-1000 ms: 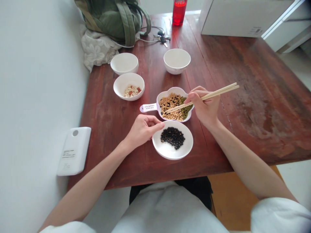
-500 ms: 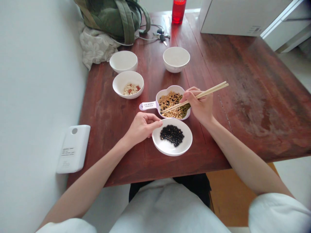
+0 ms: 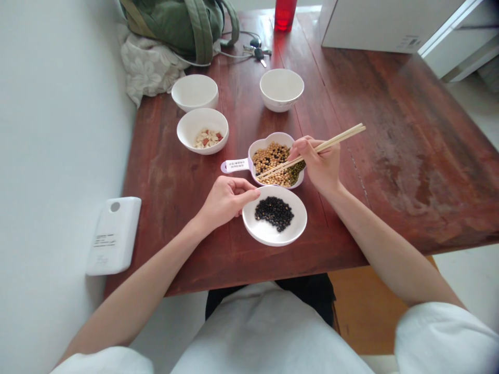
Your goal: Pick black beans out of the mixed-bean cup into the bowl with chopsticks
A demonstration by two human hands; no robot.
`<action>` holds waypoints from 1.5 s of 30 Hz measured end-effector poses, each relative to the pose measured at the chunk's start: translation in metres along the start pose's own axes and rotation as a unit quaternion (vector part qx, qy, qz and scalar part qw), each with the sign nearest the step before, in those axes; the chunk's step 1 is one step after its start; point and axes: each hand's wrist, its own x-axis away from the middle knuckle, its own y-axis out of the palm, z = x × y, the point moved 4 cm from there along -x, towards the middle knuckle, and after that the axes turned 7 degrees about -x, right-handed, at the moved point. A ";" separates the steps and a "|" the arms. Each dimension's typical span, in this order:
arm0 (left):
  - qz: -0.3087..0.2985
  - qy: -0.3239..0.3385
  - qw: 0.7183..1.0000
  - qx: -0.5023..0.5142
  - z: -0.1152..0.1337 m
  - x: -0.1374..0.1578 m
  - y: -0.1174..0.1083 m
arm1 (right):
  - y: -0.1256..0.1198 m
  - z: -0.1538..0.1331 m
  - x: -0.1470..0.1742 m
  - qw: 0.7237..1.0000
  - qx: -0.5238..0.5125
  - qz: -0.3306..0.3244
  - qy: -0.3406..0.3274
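- Many black beans (image 3: 274, 210) lay in a smooth white bowl (image 3: 268, 237), its rim pinched by the left hand (image 3: 226, 200); pressing there might have tipped it.
- Beyond, round yellow beans (image 3: 270, 156) crowded a scalloped scoop (image 3: 238, 165); they could have rolled off the wooden chopsticks (image 3: 343, 134) gripped in the right hand (image 3: 323, 162).
- Farther, pale pieces (image 3: 207, 138) lay in a rounded bowl (image 3: 189, 128).

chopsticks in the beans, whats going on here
A person's right hand holds chopsticks, their tips in a dish of mixed beans: tan, green and some black. Whether the tips grip a bean is too small to tell. The left hand holds a bowl of black beans by its rim, just on the near side of the dish.
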 end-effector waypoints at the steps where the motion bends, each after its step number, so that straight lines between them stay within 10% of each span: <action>1: -0.001 0.000 1.000 0.002 0.000 0.000 0.000 | 0.000 0.000 0.000 1.000 -0.001 0.000 0.001; 45: 0.003 -0.008 1.000 -0.012 0.002 0.002 -0.001 | -0.002 0.002 -0.002 1.000 0.001 0.003 0.023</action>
